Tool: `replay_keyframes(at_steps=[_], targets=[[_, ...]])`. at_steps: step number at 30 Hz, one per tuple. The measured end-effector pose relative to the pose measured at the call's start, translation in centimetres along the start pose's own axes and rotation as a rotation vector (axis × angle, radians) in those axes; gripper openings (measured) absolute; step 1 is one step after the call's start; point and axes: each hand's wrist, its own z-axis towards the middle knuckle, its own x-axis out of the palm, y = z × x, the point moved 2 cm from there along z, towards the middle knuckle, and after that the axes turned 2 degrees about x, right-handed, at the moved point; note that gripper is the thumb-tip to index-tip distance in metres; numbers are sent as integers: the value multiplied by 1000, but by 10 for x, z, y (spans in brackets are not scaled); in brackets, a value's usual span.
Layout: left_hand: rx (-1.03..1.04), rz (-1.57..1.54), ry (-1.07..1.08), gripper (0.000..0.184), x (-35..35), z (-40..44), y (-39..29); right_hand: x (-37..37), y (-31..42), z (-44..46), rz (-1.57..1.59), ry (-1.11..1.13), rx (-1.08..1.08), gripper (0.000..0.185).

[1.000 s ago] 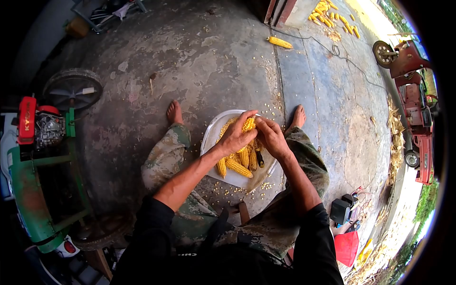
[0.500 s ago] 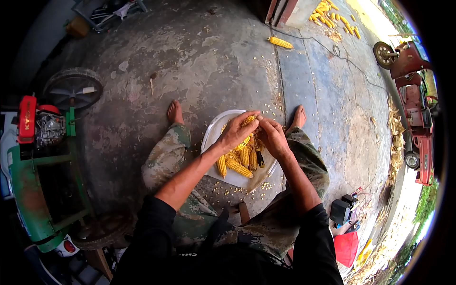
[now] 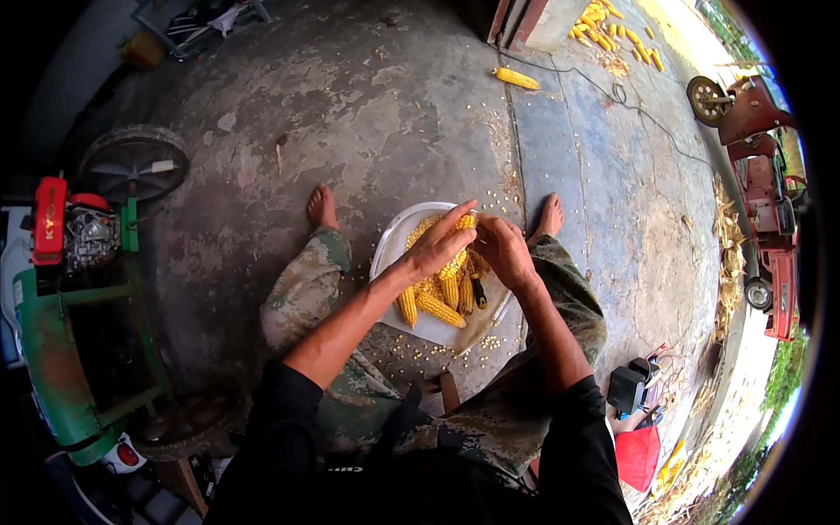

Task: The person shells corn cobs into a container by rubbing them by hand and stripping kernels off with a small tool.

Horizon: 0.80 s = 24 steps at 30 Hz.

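Note:
Between my two hands is an ear of corn (image 3: 467,222), held over a pale basin (image 3: 385,248). My left hand (image 3: 431,248) lies along one side of the ear, its fingers stretched over it and thumb below. Curled fingers of my right hand (image 3: 505,252) grip the ear's far end, partly hiding it. In the basin lie loose kernels and several corn cobs (image 3: 442,310). A tool with a black and yellow handle (image 3: 479,292) rests among them, its working end hidden.
Scattered kernels (image 3: 490,344) surround the basin between my feet. One ear (image 3: 516,79) lies farther off near a cable (image 3: 619,98), with a corn pile (image 3: 604,31) behind. A green machine with a red engine (image 3: 51,220) stands left; a red three-wheeler (image 3: 766,175) stands right.
The fingers of my left hand have straightened and lifted a little, showing more of the ear. My right hand has shifted slightly. The basin and its cobs stay in place.

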Motion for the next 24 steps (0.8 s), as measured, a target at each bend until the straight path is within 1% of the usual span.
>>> replay_keyframes(at_steps=[1, 3, 5, 7, 8, 10, 11, 13, 16, 17, 18, 19, 20, 21, 22, 23, 24], targets=[[-63, -122, 20, 58, -1, 1, 0, 1, 2, 0, 0, 1, 0, 31], [-55, -81, 31, 55, 0, -1, 1, 4, 3, 1, 106, 64, 167, 33], [-48, -41, 45, 52, 1, -2, 3, 5, 2, 2, 127, 93, 170, 34], [68, 76, 2, 50, 2, -4, 2, 4, 1, 1, 150, 119, 174, 35], [67, 75, 3, 50, 2, -4, 3, 4, 0, 0, 131, 126, 169, 35], [96, 181, -16, 49, 1, -6, -5, 5, 2, -2, 111, 133, 163, 36], [96, 182, -15, 49, 0, -6, -10, 6, 4, -4, 113, 129, 154, 36], [-27, 24, -10, 51, -1, -6, -12, 8, 5, -5, 116, 125, 144, 37], [-45, 3, 4, 51, -1, -2, -14, 3, -1, -4, 165, 80, 130, 38], [-44, 4, 3, 51, -1, -2, -14, -2, -2, -3, 208, 111, 141, 38], [9, 92, -9, 52, -1, -1, -18, 0, 1, -3, 252, 142, 152, 38], [62, 181, -21, 54, 0, -1, -21, 2, 4, -2, 251, 142, 153, 38], [62, 180, -22, 54, 0, -2, -22, 4, 6, -2, 74, 141, 157, 39], [4, 118, 4, 55, 0, -3, -19, 7, 9, -2, -103, 140, 161, 40], [-54, 56, 30, 56, -1, -4, -17, 8, 8, -2, -103, 142, 164, 40], [-55, 55, 28, 56, -2, -5, -15, 9, 8, -3, -43, 166, 145, 40], [-90, -38, 51, 56, -4, -5, -14, 9, 8, -3, 17, 189, 125, 40]])
